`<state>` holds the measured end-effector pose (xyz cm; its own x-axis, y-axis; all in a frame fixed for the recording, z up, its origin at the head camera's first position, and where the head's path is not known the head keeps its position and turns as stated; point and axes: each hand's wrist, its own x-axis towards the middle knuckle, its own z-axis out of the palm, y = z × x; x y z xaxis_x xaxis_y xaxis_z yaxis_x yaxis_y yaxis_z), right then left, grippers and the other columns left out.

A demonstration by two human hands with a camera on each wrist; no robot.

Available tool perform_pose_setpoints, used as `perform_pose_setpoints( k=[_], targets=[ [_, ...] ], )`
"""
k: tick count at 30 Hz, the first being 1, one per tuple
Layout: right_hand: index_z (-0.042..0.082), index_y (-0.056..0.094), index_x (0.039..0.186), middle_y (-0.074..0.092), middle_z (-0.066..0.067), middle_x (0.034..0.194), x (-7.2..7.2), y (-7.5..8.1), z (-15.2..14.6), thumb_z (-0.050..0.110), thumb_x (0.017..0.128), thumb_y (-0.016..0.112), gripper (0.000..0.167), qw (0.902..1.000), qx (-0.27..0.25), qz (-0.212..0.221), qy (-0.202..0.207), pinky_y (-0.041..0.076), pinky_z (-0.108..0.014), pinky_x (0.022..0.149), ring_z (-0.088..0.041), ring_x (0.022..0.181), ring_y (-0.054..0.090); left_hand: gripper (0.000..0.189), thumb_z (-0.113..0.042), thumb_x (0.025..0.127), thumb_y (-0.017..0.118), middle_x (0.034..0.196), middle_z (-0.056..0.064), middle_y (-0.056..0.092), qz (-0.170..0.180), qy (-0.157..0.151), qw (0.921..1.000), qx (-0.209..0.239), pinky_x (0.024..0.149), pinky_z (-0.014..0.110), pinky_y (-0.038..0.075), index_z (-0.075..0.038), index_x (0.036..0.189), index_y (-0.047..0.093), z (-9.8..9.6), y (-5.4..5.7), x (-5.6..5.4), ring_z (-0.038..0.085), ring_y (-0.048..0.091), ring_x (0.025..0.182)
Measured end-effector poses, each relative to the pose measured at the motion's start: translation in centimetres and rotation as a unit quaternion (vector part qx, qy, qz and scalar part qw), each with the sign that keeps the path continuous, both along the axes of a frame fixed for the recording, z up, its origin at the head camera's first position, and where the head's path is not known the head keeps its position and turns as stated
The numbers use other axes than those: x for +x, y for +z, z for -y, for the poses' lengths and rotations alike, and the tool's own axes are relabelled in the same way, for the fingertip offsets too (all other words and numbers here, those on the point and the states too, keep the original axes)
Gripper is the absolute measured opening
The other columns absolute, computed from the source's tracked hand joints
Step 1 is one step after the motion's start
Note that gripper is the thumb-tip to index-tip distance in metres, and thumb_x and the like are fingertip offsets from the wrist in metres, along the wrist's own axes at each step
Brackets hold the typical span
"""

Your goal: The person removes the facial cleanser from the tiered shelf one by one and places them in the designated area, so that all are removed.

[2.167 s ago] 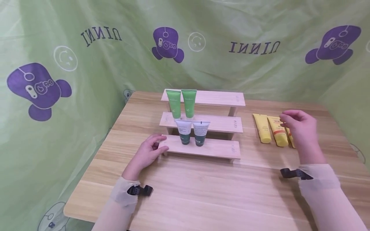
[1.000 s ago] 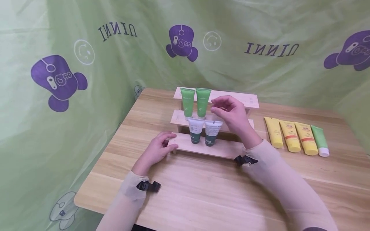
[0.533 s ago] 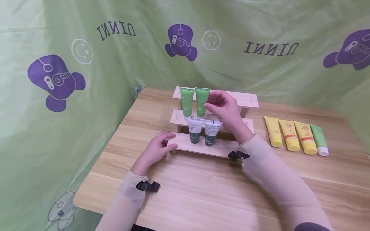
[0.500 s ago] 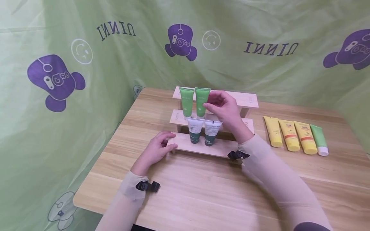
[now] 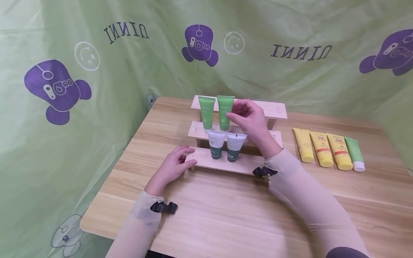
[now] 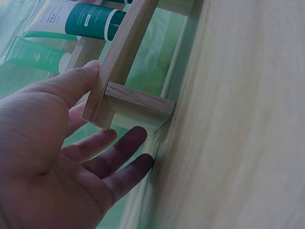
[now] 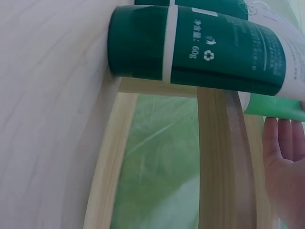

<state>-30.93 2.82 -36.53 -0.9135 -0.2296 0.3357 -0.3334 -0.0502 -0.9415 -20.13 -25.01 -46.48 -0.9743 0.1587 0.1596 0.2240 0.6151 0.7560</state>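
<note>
A three-tier wooden stand (image 5: 250, 163) stands on the table. My left hand (image 5: 172, 166) grips the left end of its lowest step; in the left wrist view the thumb lies on the board's end (image 6: 128, 43), other fingers spread below. My right hand (image 5: 253, 120) pinches the side edge of the right-hand green tube (image 5: 225, 110), upright on the middle step beside another green tube (image 5: 207, 111). In the right wrist view its straight fingers (image 7: 284, 138) touch that tube, thumb hidden. Two white-and-dark-green tubes (image 5: 215, 143) stand capped end down on the lowest step.
To the right, several yellow tubes (image 5: 303, 143) and one green tube with a white cap (image 5: 355, 153) lie in a row on the wooden table (image 5: 219, 211). The stand's top step (image 5: 274, 109) is behind the right hand. A green printed curtain (image 5: 145, 71) encloses the back and sides.
My right hand has travelled left from over the yellow tubes to the right-hand green tube and taken its edge. The left hand keeps its place on the stand; the head view has shifted slightly.
</note>
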Motion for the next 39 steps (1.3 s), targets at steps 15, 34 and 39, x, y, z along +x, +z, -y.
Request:
perform_pose_setpoints(
  k=[15, 34, 39],
  targets=[
    [0.005, 0.067, 0.107, 0.066, -0.010, 0.100, 0.7, 0.5, -2.6, -0.001, 0.080, 0.080, 0.031, 0.9988, -0.040, -0.006, -0.026, 0.052, -0.026, 0.082, -0.022, 0.092, 0.062, 0.048, -0.033, 0.087, 0.076, 0.136, 0.012, 0.054, 0.001, 0.000, 1.0000, 0.001, 0.096, 0.046, 0.046, -0.009, 0.126, 0.064, -0.1, -0.1, -0.1, 0.027, 0.058, 0.111],
    [0.003, 0.067, 0.102, 0.067, -0.008, 0.094, 2.0, 0.9, -6.9, -0.009, 0.078, 0.078, 0.029, 0.9902, -0.136, 0.012, -0.030, 0.054, -0.024, 0.078, -0.017, 0.089, 0.062, 0.046, -0.026, 0.087, 0.076, 0.134, 0.012, 0.054, -0.003, -0.008, 0.9998, 0.016, 0.090, 0.041, 0.049, -0.006, 0.126, 0.063, -0.2, -0.2, 0.0, 0.022, 0.062, 0.100],
    [0.001, 0.067, 0.101, 0.068, -0.008, 0.092, 2.7, 1.1, -8.4, -0.012, 0.077, 0.076, 0.029, 0.9863, -0.160, 0.004, -0.040, 0.054, -0.023, 0.077, -0.017, 0.087, 0.063, 0.046, -0.025, 0.087, 0.076, 0.133, 0.012, 0.054, -0.002, -0.012, 0.9996, 0.025, 0.085, 0.040, 0.051, -0.006, 0.127, 0.063, -0.3, -0.2, 0.0, 0.020, 0.063, 0.095]
  ],
)
